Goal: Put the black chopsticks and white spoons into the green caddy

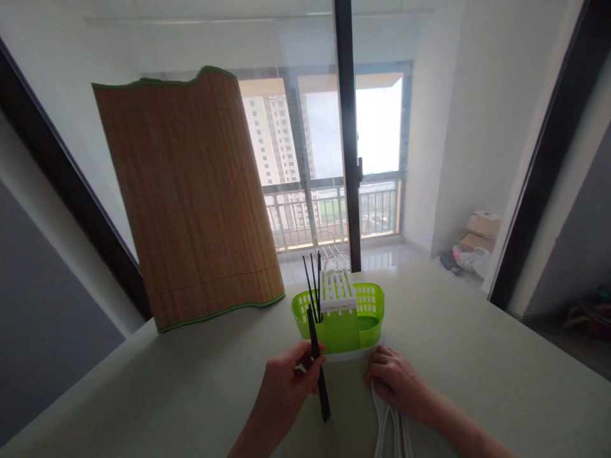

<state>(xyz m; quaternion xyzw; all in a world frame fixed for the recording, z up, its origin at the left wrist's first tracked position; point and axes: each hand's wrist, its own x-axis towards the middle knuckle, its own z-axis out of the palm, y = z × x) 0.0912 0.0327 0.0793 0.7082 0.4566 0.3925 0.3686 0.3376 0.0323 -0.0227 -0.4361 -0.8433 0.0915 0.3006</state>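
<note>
no readable text, no labels — none legible

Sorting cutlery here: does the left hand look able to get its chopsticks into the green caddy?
Probably yes: the left hand holds black chopsticks right beside the caddy, with nothing between.

Head camera looks forward and down over the table (pixel 477 356), close.

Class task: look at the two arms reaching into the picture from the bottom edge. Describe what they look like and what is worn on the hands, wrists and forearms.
Both are bare human arms. The left hand and right hand wear no gloves, and no rings, watch or bracelet show. No sleeve shows on either forearm up to the picture's bottom edge.
</note>
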